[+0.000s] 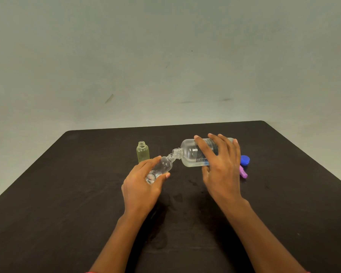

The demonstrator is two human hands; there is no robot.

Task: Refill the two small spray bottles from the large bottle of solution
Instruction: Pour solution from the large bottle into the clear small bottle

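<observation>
Left hand (144,186) grips small bottle (162,168); right hand (220,164) tilts large bottle (191,152).

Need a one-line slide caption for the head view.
Right hand tips large bottle mouth-to-mouth into small clear bottle held by left hand.

Your left hand (144,182) holds one small spray bottle (161,168) tilted above the table (67,194), neck up and to the right. Your right hand (219,164) holds the large bottle (189,152) on its side to the right, its mouth meeting that neck. A second small bottle (143,152) stands upright behind your left hand. A cap (245,160) and a spray head (244,173) lie behind your right hand.
</observation>
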